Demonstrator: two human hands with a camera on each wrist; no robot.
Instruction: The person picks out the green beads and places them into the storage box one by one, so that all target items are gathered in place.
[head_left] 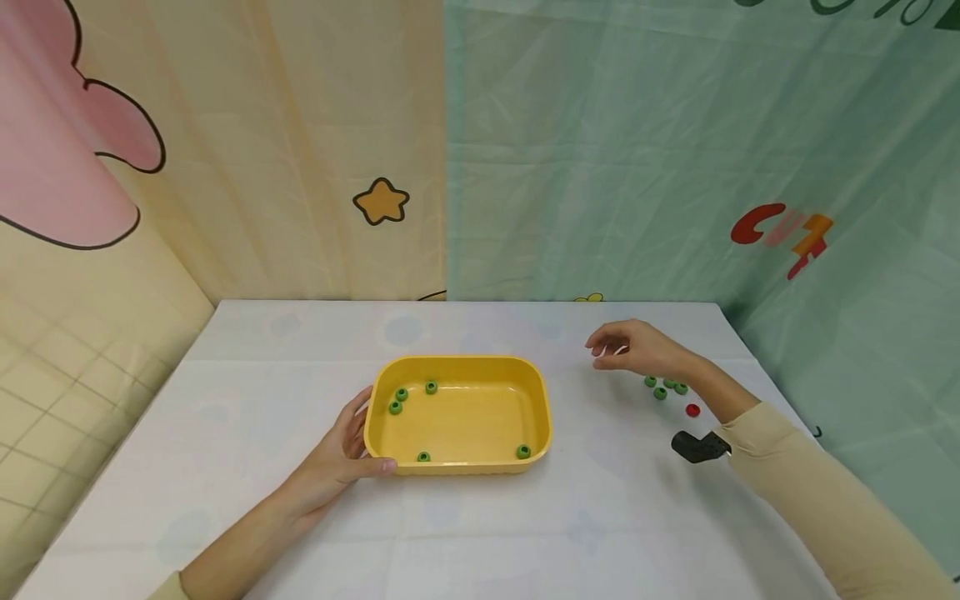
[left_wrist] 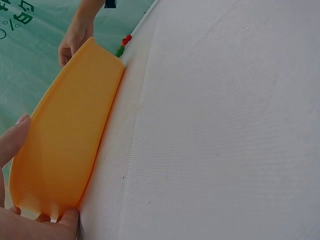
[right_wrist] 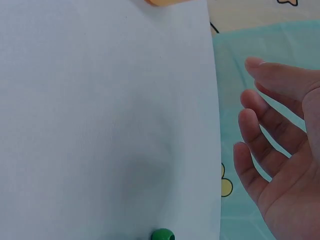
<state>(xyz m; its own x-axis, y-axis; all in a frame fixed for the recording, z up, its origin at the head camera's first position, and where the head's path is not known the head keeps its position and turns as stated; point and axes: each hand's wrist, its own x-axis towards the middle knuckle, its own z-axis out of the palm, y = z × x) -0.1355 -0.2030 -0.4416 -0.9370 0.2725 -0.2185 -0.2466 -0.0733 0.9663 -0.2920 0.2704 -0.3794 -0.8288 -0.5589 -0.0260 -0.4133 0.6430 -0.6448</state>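
Apparently mid-transfer, the left hand (head_left: pixel 335 464) clamped its fingers on the yellow tray (head_left: pixel 465 427), five green beads (head_left: pixel 401 394) inside, while the right hand (head_left: pixel 647 349), empty, fingers apart, hung right of the tray, where the loose beads (head_left: pixel 660 393) seemed to call next for a pinch.

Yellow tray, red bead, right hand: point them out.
Yellow tray (head_left: pixel 459 421): head view, bare part of its floor.
Red bead (head_left: pixel 693 410): head view, middle of its visible surface.
Right hand (head_left: pixel 637 347): head view, middle of the hand.
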